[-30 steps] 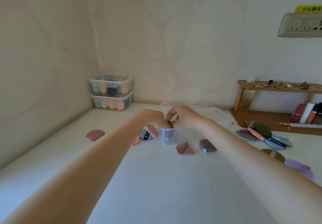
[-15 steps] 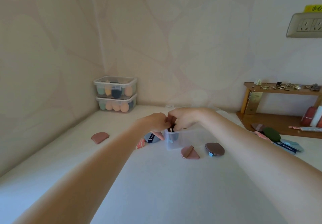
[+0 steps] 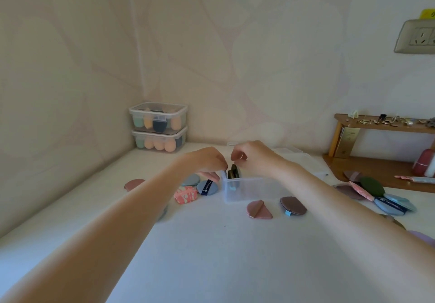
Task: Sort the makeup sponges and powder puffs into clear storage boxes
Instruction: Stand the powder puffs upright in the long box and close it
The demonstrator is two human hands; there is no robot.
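My hands have lifted slightly: left hand [image 3: 207, 160] and right hand [image 3: 253, 157], fingers curled, pinch dark puffs [image 3: 233, 174] standing upright at the left end of the box [image 3: 253, 188], mid-frame. Placement looks nearly done.

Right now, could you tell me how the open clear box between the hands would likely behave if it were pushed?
The open clear box looks like thin plastic holding only a few dark puffs at its left end, so it is probably light and would slide easily on the smooth white table. Its low, wide shape suggests it is unlikely to tip.
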